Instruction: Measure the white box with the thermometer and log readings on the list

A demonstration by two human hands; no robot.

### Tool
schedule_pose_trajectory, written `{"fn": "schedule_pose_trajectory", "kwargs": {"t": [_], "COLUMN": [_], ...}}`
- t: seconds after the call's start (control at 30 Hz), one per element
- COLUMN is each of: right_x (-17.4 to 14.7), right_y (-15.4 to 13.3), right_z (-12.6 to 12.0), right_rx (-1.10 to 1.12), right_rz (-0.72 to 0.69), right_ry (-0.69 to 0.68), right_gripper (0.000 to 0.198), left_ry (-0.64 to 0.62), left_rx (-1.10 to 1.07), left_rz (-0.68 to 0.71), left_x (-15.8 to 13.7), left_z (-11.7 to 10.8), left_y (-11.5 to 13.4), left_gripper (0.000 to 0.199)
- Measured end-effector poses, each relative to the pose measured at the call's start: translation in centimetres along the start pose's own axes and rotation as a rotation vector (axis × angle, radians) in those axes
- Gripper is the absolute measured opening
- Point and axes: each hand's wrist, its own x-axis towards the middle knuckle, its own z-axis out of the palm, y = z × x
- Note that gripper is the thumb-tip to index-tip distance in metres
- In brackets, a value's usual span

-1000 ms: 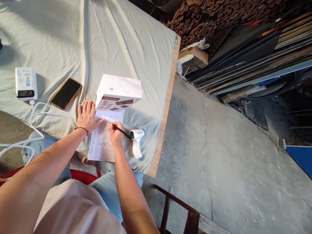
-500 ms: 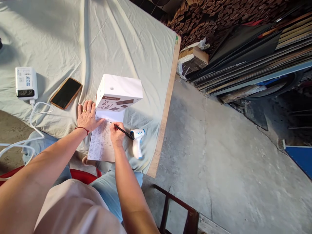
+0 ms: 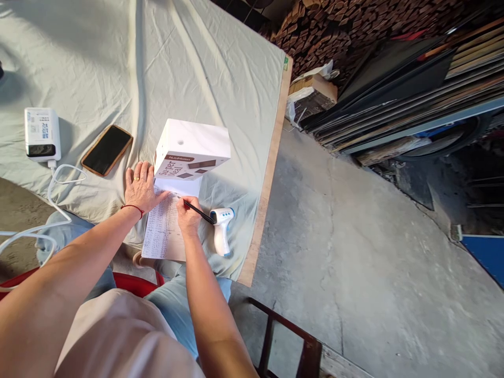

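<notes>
A sheet of paper [image 3: 159,236] covered with rows of handwriting lies at the near edge of the table. My left hand [image 3: 140,188] rests flat with fingers stretched out, its thumb on the paper's upper left part. In my right hand [image 3: 189,214] is a black pen [image 3: 200,211], its tip at the upper part of the sheet. Just beyond the paper stands a white box [image 3: 192,144] printed "Super Meal", close to my left fingertips. To the right of my right hand lies a white and blue infrared thermometer [image 3: 222,231].
A phone [image 3: 107,150] and a white power bank [image 3: 42,134] with a cable [image 3: 51,194] lie on the left of the cloth-covered table [image 3: 244,94]. A dark wooden stool [image 3: 283,331] stands at the lower right. Stacked boards [image 3: 394,100] and firewood [image 3: 331,31] are beyond.
The pen has shifted very slightly in my right hand, its rear end moving a little left. My left hand, the box and the other things stay where they were.
</notes>
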Motion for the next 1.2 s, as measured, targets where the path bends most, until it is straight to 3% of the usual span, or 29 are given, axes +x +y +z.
{"fn": "schedule_pose_trajectory", "kwargs": {"t": [0.4,0.7,1.1,1.2], "right_x": [0.07,-0.02,0.06,-0.05], "right_y": [-0.38,-0.16,-0.14,-0.44], "right_z": [-0.09,-0.05,0.05,-0.26], "right_rx": [-0.017,0.000,-0.020,-0.009], "right_rz": [0.051,0.051,0.051,0.066], "right_ry": [-0.030,0.049,0.024,0.081], "right_gripper": [0.018,0.023,0.022,0.026], "left_ry": [0.005,0.009,0.012,0.021], "left_rx": [-0.012,-0.003,-0.013,-0.012], "left_rz": [0.003,0.006,0.005,0.003], "left_x": [0.04,0.05,0.04,0.01], "left_z": [0.10,0.15,0.13,0.12], "left_y": [-0.07,-0.11,-0.10,-0.14], "left_gripper": [0.089,0.089,0.089,0.088]}}
